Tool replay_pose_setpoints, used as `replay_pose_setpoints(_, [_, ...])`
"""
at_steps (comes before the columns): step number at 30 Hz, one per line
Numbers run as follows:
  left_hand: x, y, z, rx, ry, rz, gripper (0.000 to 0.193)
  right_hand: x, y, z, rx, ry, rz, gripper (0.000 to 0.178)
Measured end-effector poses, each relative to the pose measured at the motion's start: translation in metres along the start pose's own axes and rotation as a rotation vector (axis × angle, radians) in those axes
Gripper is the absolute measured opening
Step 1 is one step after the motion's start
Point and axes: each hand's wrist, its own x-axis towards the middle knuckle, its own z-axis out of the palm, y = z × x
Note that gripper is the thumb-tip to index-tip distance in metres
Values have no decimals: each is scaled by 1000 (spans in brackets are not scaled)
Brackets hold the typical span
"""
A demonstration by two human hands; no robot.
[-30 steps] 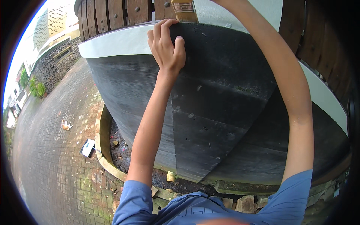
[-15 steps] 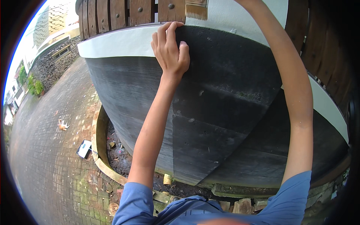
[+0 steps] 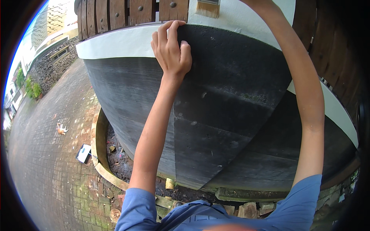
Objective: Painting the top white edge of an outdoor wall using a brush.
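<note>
Left of the tall, black, angled wall (image 3: 231, 77), a flat white rectangular object with a dark edge (image 3: 83, 153) lies on grey-brown brick paving (image 3: 50, 161). At the wall's top edge, your bare left hand (image 3: 172, 50) has its fingers bent over the rim, thumb held apart. Just right of it, above that rim, the flat, pale-bristled paintbrush (image 3: 207, 9) hangs bristles-down before the smooth white panel (image 3: 250, 15). Farther right, your right forearm (image 3: 290, 42) reaches up across the wall; your right hand lies past the view's top, so I cannot tell its grip.
</note>
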Motion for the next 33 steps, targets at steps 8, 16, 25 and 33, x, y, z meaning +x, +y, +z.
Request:
replay_pose_setpoints(8, [-1,-4,1,13,21,1,45,2,-28,-15,216,-95,439,22])
replay_pose_setpoints(16, [-1,-5,-1,22,11,13,46,-16,-21,-23,33,-91,318,20])
replay_pose_setpoints(25, [0,-6,2,12,36,58,43,-10,-27,-50,202,-4,577,34])
replay_pose_setpoints(33, [2,1,7,-16,50,44,44,-27,-19,-56,108,-150,370,29])
